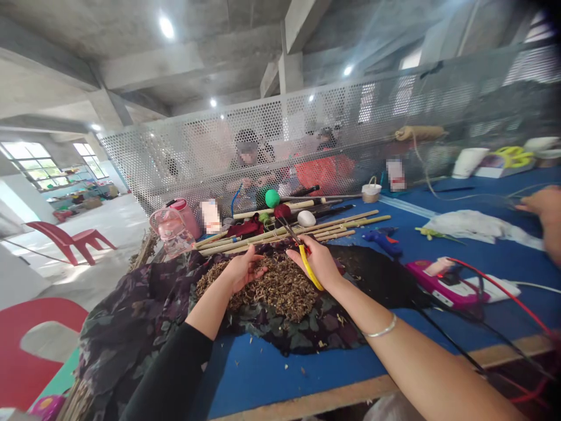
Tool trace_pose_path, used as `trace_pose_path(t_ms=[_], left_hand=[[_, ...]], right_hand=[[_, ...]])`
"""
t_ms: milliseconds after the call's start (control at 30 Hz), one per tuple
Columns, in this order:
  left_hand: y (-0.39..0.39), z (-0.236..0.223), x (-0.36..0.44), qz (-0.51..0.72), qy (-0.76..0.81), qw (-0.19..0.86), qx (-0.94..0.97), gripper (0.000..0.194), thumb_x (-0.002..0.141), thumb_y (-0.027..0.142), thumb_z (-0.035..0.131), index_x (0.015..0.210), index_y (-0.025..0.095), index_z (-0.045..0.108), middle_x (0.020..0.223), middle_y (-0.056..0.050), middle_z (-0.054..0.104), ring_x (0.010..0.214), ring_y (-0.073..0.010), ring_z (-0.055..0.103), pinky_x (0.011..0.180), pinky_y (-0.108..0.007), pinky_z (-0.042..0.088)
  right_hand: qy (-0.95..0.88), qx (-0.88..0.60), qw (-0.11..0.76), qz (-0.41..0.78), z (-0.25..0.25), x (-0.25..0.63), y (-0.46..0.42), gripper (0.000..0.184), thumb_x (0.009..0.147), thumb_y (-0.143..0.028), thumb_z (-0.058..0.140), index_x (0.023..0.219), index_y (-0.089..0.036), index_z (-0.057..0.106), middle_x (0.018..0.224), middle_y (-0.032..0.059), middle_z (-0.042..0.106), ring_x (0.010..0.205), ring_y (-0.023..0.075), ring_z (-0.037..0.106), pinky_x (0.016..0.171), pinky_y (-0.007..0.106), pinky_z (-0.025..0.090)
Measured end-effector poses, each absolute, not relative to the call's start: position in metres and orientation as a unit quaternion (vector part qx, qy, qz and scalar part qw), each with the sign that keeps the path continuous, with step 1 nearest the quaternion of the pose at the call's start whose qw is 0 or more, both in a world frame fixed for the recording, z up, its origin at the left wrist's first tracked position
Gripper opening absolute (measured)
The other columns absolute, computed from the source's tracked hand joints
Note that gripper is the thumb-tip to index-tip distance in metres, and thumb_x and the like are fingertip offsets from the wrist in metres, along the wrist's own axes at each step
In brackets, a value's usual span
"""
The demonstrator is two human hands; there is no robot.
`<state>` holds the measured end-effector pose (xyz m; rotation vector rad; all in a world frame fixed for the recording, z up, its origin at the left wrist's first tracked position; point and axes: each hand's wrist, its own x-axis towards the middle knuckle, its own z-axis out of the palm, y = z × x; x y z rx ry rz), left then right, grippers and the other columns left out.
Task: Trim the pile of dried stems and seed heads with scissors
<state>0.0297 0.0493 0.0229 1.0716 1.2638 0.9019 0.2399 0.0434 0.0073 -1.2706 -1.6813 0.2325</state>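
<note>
Remotely, I see right hand (323, 263) curled round scissors (300, 244), likely stiff, best held by yellow handles (311, 272); left hand (240, 272) half-open, empty.

The right hand (322, 261) holds yellow-handled scissors (309, 270), blades angled away, while the left hand (241, 273), fingers loosely spread, is at a heap of brown dried plant pieces (287, 292) on dark patterned cloth (135, 316). Beyond them, slender wooden sticks (363, 222) lie on the blue tabletop (256, 374) near a green ball (272, 198), before a perforated metal screen (193, 140); another person's hand (546, 213) shows at the right edge.
</note>
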Motion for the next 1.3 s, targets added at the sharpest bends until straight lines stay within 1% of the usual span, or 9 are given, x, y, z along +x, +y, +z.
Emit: trace_pose_path(t_ms=[100,200,300,533,633,800,1000,1133,1300], left_hand=[[0.048,0.026,0.026,0.389,0.514,0.646,0.408,0.043,0.089,0.044,0.035,0.086,0.011,0.062,0.096,-0.012,0.065,0.083,-0.0149,0.065,0.074,-0.026,0.053],[0.046,0.025,0.024,0.408,0.519,0.615,0.431,0.019,0.083,0.021,0.049,0.094,0.012,0.063,0.097,-0.010,0.067,0.084,-0.0142,0.065,0.076,-0.026,0.052],[0.042,0.021,0.024,0.424,0.538,0.562,0.464,0.025,0.077,0.009,0.054,0.099,0.012,0.064,0.094,-0.007,0.068,0.080,-0.0128,0.065,0.076,-0.026,0.052],[0.018,0.014,0.034,0.415,0.577,0.410,0.572,0.033,0.072,0.016,0.061,0.104,0.015,0.065,0.095,-0.004,0.070,0.077,-0.0139,0.063,0.070,-0.024,0.050],[0.015,0.011,0.035,0.410,0.589,0.400,0.570,0.032,0.079,0.026,0.052,0.107,0.015,0.064,0.091,-0.005,0.071,0.071,-0.0129,0.062,0.062,-0.023,0.048],[0.020,0.006,0.026,0.377,0.608,0.319,0.621,0.028,0.077,0.027,0.053,0.096,0.013,0.067,0.079,-0.006,0.070,0.064,-0.0137,0.061,0.059,-0.024,0.048],[0.015,0.033,0.029,0.216,0.576,0.151,0.773,0.022,0.075,0.027,0.053,0.085,0.020,0.072,0.094,-0.006,0.070,0.088,-0.0200,0.061,0.083,-0.029,0.045],[0.032,0.046,0.041,0.174,0.627,0.045,0.758,0.022,0.077,0.025,0.053,0.088,0.023,0.071,0.100,-0.009,0.068,0.096,-0.0241,0.060,0.084,-0.032,0.044],[0.060,0.032,0.054,0.113,0.590,0.102,0.793,0.028,0.073,0.021,0.058,0.099,0.022,0.069,0.103,-0.010,0.068,0.099,-0.0236,0.060,0.088,-0.032,0.042]], right_hand=[[-0.693,-0.522,0.487,0.099,0.006,0.240,0.044,0.038,0.073,-0.040,0.058,0.104,-0.018,0.058,0.081,0.0059,0.065,0.072,0.0191,0.061,0.069,0.028,0.046],[-0.695,-0.522,0.484,0.100,0.005,0.239,0.045,0.039,0.073,-0.040,0.059,0.105,-0.018,0.058,0.081,0.0062,0.065,0.073,0.0197,0.061,0.069,0.028,0.046],[-0.699,-0.521,0.480,0.098,0.005,0.239,0.045,0.039,0.073,-0.040,0.059,0.106,-0.018,0.057,0.082,0.0062,0.065,0.073,0.0196,0.061,0.070,0.029,0.046],[-0.710,-0.517,0.469,0.098,0.006,0.237,0.042,0.038,0.073,-0.040,0.058,0.104,-0.018,0.058,0.081,0.0059,0.065,0.073,0.0195,0.061,0.070,0.028,0.046],[-0.709,-0.517,0.471,0.093,0.006,0.236,0.041,0.037,0.073,-0.040,0.059,0.103,-0.018,0.058,0.084,0.0061,0.065,0.071,0.0185,0.060,0.069,0.028,0.046],[-0.706,-0.517,0.475,0.090,0.006,0.236,0.040,0.038,0.073,-0.040,0.058,0.104,-0.018,0.058,0.081,0.0055,0.065,0.068,0.0176,0.059,0.066,0.027,0.046],[-0.705,-0.515,0.480,0.093,0.002,0.239,0.046,0.039,0.074,-0.039,0.058,0.106,-0.017,0.057,0.085,0.0068,0.066,0.069,0.0182,0.060,0.068,0.029,0.047],[-0.705,-0.511,0.485,0.082,-0.001,0.242,0.049,0.039,0.074,-0.040,0.058,0.106,-0.017,0.057,0.085,0.0074,0.066,0.072,0.0193,0.060,0.069,0.030,0.047],[-0.705,-0.518,0.477,0.082,0.003,0.242,0.046,0.039,0.074,-0.041,0.058,0.105,-0.018,0.057,0.083,0.0059,0.065,0.069,0.0182,0.059,0.068,0.029,0.047]])
